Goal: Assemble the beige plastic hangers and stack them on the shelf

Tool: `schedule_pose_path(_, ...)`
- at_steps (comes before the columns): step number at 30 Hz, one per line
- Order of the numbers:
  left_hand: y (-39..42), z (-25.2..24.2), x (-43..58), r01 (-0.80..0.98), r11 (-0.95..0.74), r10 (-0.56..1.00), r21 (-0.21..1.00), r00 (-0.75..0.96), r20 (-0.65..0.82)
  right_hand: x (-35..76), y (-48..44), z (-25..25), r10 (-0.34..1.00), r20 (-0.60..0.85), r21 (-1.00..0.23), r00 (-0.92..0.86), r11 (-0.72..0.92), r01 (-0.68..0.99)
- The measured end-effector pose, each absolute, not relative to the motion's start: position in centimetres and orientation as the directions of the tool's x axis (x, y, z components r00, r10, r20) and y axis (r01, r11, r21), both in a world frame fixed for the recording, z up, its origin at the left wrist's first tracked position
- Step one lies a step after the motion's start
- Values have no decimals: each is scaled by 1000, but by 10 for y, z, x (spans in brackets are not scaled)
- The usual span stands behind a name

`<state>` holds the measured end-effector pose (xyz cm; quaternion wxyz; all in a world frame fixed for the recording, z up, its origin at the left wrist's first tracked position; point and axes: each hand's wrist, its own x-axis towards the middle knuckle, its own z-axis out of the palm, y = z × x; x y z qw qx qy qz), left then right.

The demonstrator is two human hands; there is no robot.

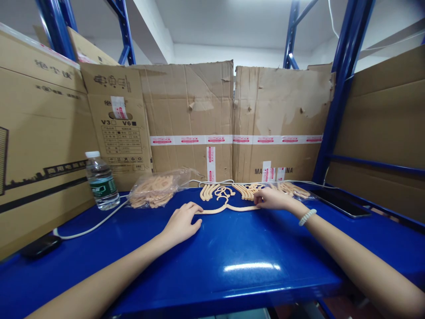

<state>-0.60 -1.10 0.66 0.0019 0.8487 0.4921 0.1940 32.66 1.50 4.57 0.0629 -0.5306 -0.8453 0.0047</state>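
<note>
A thin pale wooden cut-out piece [227, 204] lies flat on the blue shelf top [232, 257], with several similar curved wooden pieces [245, 190] fanned out just behind it. My left hand [182, 223] rests palm down at the piece's left end, fingers together and touching its tip. My right hand [272, 199], with a white bead bracelet on the wrist, has its fingers curled onto the right end of the piece.
A clear bag of wooden pieces [154, 189] lies back left beside a water bottle [101, 180]. A white cable [89, 228] runs to a black device [40, 246]. A dark tablet [341, 203] lies at right. Cardboard boxes [189, 119] wall the back and sides.
</note>
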Motion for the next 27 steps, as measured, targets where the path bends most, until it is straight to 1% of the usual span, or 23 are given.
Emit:
schedule_pose_path(15,-13,9,-5,842,-503,845,195,430,319,326,18,39,897,87,-80,-434,441,894)
schedule_pose_path(17,-11,9,-6,837,-510,840,199,434,326,325,17,41,902,118,-64,-415,424,903)
schedule_pose_path(22,-4,14,-10,808,-550,811,211,456,367,325,16,45,905,262,-35,-335,356,934)
schedule_pose_path(27,4,26,-10,771,-606,772,198,510,379,315,20,47,880,324,-54,-346,382,922)
